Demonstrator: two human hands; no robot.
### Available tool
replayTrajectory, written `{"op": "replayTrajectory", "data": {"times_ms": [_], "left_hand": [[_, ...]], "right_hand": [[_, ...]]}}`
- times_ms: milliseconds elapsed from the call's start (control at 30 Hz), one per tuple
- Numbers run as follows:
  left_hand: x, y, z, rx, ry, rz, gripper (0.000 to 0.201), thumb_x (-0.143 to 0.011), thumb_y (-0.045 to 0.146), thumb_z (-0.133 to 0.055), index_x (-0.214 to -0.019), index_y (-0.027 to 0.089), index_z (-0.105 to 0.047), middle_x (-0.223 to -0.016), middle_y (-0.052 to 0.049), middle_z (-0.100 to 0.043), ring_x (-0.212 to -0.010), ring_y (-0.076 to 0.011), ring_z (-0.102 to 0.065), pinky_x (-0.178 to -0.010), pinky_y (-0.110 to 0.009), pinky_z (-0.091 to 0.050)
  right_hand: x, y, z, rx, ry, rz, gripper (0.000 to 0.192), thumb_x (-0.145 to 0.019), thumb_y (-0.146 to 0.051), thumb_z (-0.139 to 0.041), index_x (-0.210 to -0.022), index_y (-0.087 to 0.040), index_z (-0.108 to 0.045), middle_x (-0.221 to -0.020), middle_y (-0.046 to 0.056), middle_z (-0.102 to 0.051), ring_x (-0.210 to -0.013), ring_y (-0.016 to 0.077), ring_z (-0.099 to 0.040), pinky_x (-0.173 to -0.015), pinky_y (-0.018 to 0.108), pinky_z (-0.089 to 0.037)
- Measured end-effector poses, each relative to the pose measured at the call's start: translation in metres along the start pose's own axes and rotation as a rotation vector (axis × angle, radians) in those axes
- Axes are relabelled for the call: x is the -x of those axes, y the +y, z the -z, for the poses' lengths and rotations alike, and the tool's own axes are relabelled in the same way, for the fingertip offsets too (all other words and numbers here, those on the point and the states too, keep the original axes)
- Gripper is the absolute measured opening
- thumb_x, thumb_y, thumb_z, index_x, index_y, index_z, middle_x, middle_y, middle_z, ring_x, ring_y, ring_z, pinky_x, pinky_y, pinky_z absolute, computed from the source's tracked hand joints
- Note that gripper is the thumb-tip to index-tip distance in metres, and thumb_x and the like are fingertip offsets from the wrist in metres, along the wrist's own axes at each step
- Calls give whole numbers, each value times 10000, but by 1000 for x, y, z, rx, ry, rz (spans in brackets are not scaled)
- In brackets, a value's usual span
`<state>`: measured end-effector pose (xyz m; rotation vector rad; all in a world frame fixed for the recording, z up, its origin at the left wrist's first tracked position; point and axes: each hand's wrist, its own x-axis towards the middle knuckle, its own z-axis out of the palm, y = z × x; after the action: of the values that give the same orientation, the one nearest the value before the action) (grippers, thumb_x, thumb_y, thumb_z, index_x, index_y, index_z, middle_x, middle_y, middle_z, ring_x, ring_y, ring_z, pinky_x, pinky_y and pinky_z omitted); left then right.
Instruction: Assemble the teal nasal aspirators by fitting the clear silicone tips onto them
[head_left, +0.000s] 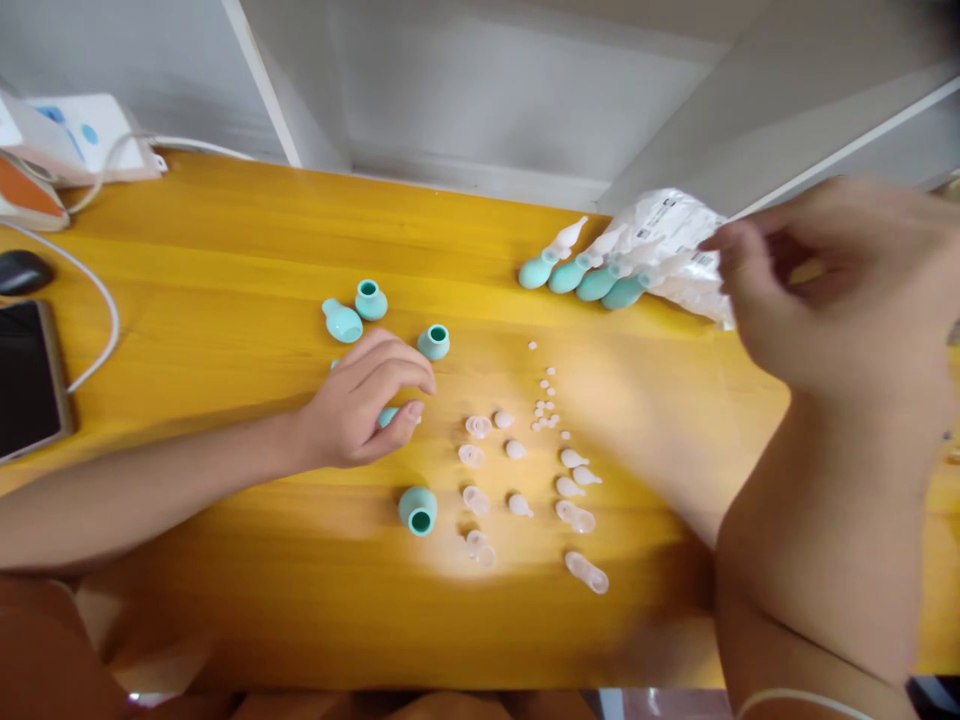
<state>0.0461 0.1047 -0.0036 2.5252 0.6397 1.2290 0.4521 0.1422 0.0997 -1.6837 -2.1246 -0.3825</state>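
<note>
Teal rubber bulb (388, 416), small and rounded, lies on the yellow wooden tabletop (225, 260) under the left hand (360, 405), whose thumb and curled fingers close on it. Four more loose teal bulbs (418, 509) sit around that hand. Clear plastic tips and caps (517, 470) lie in rows just right of it. Right hand (817, 290), raised and blurred, pinches the edge of a crinkled clear plastic bag (664, 245); four assembled teal bulbs with clear nozzles (577, 272) lie at the bag's mouth. Dark phone (26, 380) rests at far left.
</note>
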Motion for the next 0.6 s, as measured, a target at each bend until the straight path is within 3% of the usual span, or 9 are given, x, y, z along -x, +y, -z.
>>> {"op": "replayTrajectory", "data": {"times_ms": [67,200,400,600], "left_hand": [[-2,-2,3,-81,28,9,134,-1117,249,-573,-1221,254,-658,-1144,-64,-791,-1028,-260,-746,-976,-523,-616],[-3,-7,3,-160,23,43,102,-1132,271,-569,-1167,285,-664,-1189,-57,-740,-1078,-271,-695,-1012,-527,-571],[0,-9,0,-175,-31,87,125,-1095,232,-574,-1191,264,-646,-1197,-98,-734,-1073,-294,-663,-995,-531,-572],[3,-12,0,-187,-106,130,191,-1070,231,-585,-1236,231,-680,-1429,-150,-720,-1259,-344,-671,-1125,-588,-552]], "right_hand": [[0,-13,4,-104,-18,164,250,-1039,-390,-584,-888,-272,-745,-804,65,-767,-719,231,-706,-708,387,-494],[1,-24,2,-208,-90,338,235,-1028,-240,-537,-967,-285,-759,-917,36,-848,-746,217,-748,-731,362,-541],[3,-26,-6,-257,-137,422,209,-1066,-175,-566,-1034,-257,-755,-1002,78,-857,-876,268,-813,-778,381,-582],[8,-37,-15,-268,-220,436,231,-1020,-108,-580,-1056,-250,-759,-1011,59,-853,-814,249,-788,-766,373,-561]]}}
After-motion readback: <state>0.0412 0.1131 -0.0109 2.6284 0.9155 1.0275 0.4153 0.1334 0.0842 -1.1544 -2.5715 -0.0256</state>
